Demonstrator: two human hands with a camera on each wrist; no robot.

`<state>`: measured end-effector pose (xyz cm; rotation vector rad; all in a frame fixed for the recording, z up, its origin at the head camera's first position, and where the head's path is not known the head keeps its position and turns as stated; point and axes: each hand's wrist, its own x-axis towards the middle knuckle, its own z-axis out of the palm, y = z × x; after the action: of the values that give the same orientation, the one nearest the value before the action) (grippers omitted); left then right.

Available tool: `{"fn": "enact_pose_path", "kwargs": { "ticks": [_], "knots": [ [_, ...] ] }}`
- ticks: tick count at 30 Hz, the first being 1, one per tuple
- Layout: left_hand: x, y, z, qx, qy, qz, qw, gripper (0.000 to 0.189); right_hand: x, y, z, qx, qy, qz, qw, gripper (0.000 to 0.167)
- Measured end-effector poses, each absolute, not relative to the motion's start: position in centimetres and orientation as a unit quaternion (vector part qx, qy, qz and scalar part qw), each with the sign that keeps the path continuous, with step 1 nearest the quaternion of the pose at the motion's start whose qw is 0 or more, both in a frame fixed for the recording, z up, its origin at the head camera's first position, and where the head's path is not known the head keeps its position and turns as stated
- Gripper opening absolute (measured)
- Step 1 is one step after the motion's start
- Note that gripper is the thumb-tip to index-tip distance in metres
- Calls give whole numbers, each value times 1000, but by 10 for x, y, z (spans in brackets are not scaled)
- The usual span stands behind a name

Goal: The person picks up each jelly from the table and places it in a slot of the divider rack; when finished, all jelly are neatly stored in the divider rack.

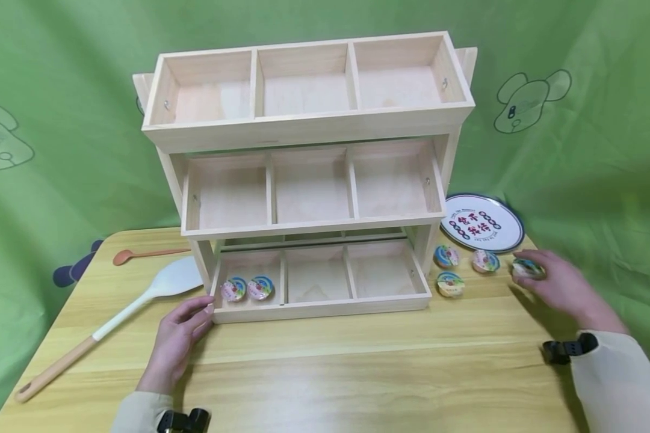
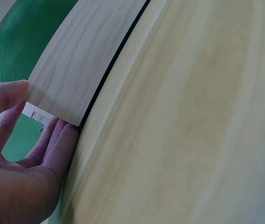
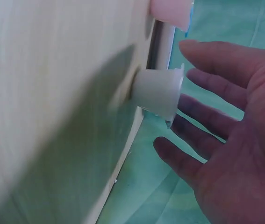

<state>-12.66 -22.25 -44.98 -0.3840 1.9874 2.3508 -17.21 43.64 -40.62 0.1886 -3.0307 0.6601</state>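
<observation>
My left hand (image 1: 177, 337) touches the left front corner of a three-tier wooden rack (image 1: 325, 307); up close in the left wrist view, fingertips meet the end of its front board (image 2: 81, 65). On the right, my right hand (image 1: 563, 282) is at a small lidded jelly cup (image 1: 526, 269). Its fingers are spread near the white cup (image 3: 158, 91) in the right wrist view, not closed round it. Beside it stand a pink-lidded cup (image 1: 485, 261), a blue-rimmed cup (image 1: 446, 256) and a yellowish cup (image 1: 451, 284). Two jelly cups (image 1: 234, 289) sit in the bottom-left compartment.
A white oval plate (image 1: 484, 222) with red characters lies behind the loose cups. Left of the rack are a white spatula (image 1: 124, 319) with a wooden handle and a small orange-brown spoon (image 1: 146, 255). Green curtain (image 1: 574, 150) hangs around the wooden table (image 1: 357, 373).
</observation>
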Motion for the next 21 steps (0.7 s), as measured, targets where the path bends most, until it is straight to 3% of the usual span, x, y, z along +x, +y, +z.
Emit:
{"fn": "enact_pose_path", "kwargs": {
  "ticks": [21],
  "knots": [
    [-127,-221,-449,-123,635,762,15,19,-170,442,-408,56,-978,200,29,44]
  ]
}}
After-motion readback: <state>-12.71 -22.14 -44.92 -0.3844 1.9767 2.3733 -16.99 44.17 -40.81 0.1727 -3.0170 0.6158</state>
